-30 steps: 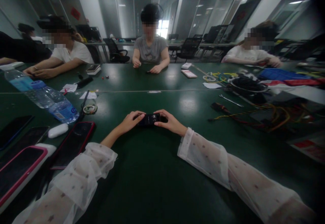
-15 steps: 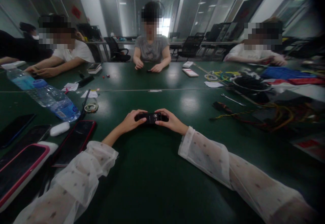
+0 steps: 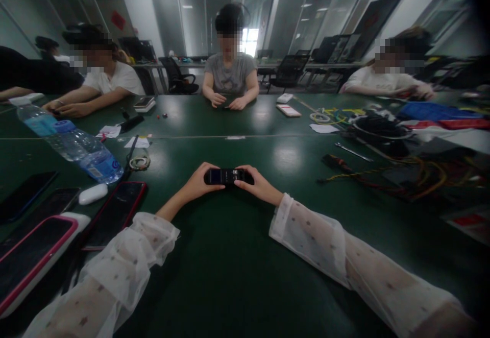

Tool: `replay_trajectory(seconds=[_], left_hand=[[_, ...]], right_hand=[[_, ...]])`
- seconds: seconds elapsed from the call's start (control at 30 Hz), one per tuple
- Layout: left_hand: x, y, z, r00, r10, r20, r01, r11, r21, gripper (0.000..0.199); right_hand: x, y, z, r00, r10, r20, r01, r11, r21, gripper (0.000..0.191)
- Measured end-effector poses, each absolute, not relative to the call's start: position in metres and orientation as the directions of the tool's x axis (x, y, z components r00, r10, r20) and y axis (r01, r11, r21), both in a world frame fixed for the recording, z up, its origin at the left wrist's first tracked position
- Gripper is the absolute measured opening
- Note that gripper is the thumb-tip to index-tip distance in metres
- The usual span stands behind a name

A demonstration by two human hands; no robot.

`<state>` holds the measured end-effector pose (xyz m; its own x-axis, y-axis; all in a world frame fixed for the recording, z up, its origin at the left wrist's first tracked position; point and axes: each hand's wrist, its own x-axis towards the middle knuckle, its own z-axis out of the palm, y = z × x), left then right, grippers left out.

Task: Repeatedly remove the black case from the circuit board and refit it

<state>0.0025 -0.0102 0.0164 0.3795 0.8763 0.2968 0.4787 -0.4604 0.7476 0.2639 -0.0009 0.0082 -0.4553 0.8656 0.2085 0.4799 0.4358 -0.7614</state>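
Note:
A small black device [image 3: 228, 176] with a dark screen and white markings lies sideways between my two hands, above the green table [image 3: 222, 256]. My left hand [image 3: 201, 180] grips its left end, thumb along the lower edge and fingers behind the top. Around the right end, my right hand [image 3: 255, 182] is closed, with the thumb at the front near the white markings. Both sleeves are sheer white with dark spots. What the fingers do behind the device is hidden.
Several phones, one a red-edged phone [image 3: 115, 215], lie at the left beside a white case [image 3: 93, 194] and two water bottles, the nearer bottle [image 3: 90, 154] tilted. A wrench [image 3: 354, 152] and tangled cables [image 3: 386, 174] are at the right. People sit across the table.
My left thumb has shifted from the device's face to its lower edge, uncovering the screen. The view has moved slightly. The hands of the person opposite have come closer together.

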Motion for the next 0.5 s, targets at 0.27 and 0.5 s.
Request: replay_trajectory(seconds=[0.27,0.5], left_hand=[[0.0034,-0.0099,0.0171,0.350,0.910,0.223,0.540,-0.390,0.746,0.053],[0.0035,-0.0103,0.0168,0.352,0.910,0.218,0.560,-0.392,0.730,0.057]], right_hand=[[0.2628,-0.0020,0.0085,-0.457,0.854,0.249,0.478,0.471,-0.741,0.052],[0.2641,-0.0008,0.0036,-0.456,0.841,0.291,0.441,0.498,-0.747,0.061]])
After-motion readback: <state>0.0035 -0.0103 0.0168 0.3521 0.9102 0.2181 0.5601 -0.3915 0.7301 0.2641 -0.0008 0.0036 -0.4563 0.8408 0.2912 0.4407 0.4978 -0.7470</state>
